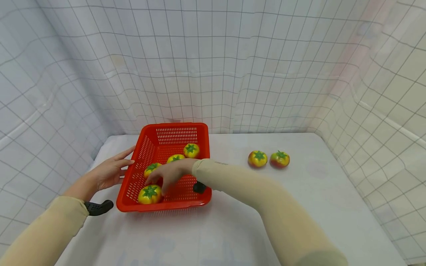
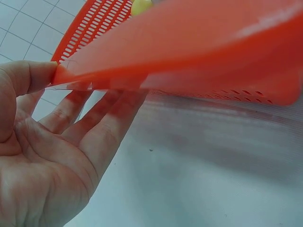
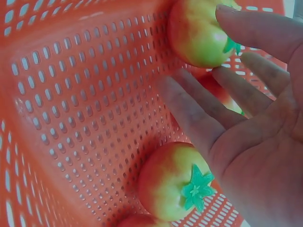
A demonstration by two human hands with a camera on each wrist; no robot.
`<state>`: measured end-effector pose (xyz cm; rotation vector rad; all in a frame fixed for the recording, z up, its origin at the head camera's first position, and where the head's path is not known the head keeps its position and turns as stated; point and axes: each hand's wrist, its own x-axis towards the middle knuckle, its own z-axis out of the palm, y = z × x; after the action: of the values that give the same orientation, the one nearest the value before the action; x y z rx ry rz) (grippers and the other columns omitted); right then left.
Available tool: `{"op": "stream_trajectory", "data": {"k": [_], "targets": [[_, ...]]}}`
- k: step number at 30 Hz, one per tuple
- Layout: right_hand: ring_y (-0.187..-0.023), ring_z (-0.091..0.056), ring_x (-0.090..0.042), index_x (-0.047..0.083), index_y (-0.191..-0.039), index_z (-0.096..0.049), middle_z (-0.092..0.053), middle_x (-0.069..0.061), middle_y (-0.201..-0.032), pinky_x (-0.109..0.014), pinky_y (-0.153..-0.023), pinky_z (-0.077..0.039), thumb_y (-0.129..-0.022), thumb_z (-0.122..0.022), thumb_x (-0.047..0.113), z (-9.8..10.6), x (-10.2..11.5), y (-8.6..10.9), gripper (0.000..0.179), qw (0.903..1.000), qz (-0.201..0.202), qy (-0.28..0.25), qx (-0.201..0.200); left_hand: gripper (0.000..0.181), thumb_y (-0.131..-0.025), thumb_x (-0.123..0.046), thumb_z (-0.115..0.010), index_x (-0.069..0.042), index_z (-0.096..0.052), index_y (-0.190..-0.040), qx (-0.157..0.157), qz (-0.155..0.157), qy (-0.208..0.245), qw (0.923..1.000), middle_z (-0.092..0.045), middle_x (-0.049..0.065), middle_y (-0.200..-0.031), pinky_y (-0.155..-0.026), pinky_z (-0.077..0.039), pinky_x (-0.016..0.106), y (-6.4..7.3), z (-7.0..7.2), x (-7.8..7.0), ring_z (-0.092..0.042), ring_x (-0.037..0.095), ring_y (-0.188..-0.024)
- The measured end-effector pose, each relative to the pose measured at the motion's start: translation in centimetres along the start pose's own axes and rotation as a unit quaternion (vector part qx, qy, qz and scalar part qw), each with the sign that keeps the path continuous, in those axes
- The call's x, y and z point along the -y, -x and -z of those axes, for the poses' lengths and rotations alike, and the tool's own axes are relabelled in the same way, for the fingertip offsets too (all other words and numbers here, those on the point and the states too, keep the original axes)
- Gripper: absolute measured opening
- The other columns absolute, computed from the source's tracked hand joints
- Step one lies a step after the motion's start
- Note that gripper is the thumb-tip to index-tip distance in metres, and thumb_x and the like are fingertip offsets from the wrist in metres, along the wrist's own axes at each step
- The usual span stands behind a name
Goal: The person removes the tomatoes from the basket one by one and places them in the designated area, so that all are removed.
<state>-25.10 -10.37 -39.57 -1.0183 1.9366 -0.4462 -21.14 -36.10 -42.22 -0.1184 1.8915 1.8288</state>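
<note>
A red plastic basket (image 1: 166, 208) with slotted walls stands on the left of the table. My left hand (image 1: 108, 173) is at its left side, thumb on the rim and fingers against the outer wall in the left wrist view. Over the basket's front left part reaches my right hand (image 1: 171, 173), its fingers spread and straight around a yellow-red tomato (image 1: 149, 194). In the right wrist view the thumb and fingertips lie close to that tomato (image 3: 196, 35); whether they touch is unclear. Other tomatoes lie inside, including one at the back right (image 1: 191, 150).
Two more tomatoes, one yellow-red (image 1: 257, 159) and one greener (image 1: 280, 159), lie side by side on the white table (image 1: 299, 192), right of the basket. White grid-patterned curtains (image 1: 219, 74) close off the back and both sides.
</note>
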Motion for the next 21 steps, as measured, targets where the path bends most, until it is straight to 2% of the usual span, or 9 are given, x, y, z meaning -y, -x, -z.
{"op": "stream_trajectory", "data": {"k": [5,10,21], "targets": [[-0.118,-0.044,-0.004,0.031,-0.147,-0.053,-0.053,0.015,-0.131,-0.021,-0.096,-0.043,-0.088,-0.081,0.014,-0.4,0.3,-0.6,0.067,0.9995,-0.012,0.030,0.001,0.075,-0.109,-0.033,-0.050,-0.039,0.001,-0.163,0.000,-0.001,0.003,1.0000,-0.014,0.021,-0.166,-0.098,-0.052,0.050,0.0,0.0,0.0,-0.064,0.021,-0.115],[-0.113,-0.045,-0.004,0.031,-0.143,-0.055,-0.053,0.015,-0.126,-0.020,-0.092,-0.043,-0.088,-0.082,0.018,-0.7,0.2,-1.2,0.062,0.9981,-0.010,0.061,-0.004,0.075,-0.109,-0.032,-0.050,-0.037,0.001,-0.164,0.002,-0.001,0.004,1.0000,-0.018,0.020,-0.164,-0.097,-0.053,0.049,0.0,-0.1,0.0,-0.065,0.021,-0.114],[-0.111,-0.048,-0.004,0.027,-0.132,-0.055,-0.054,0.013,-0.123,-0.016,-0.091,-0.043,-0.090,-0.081,0.019,-1.0,-0.1,-1.5,0.049,0.9968,0.012,0.078,-0.011,0.073,-0.110,-0.030,-0.048,-0.035,0.001,-0.164,0.003,0.000,0.005,1.0000,-0.016,0.022,-0.164,-0.096,-0.054,0.050,-0.1,0.0,-0.1,-0.065,0.021,-0.113]]}}
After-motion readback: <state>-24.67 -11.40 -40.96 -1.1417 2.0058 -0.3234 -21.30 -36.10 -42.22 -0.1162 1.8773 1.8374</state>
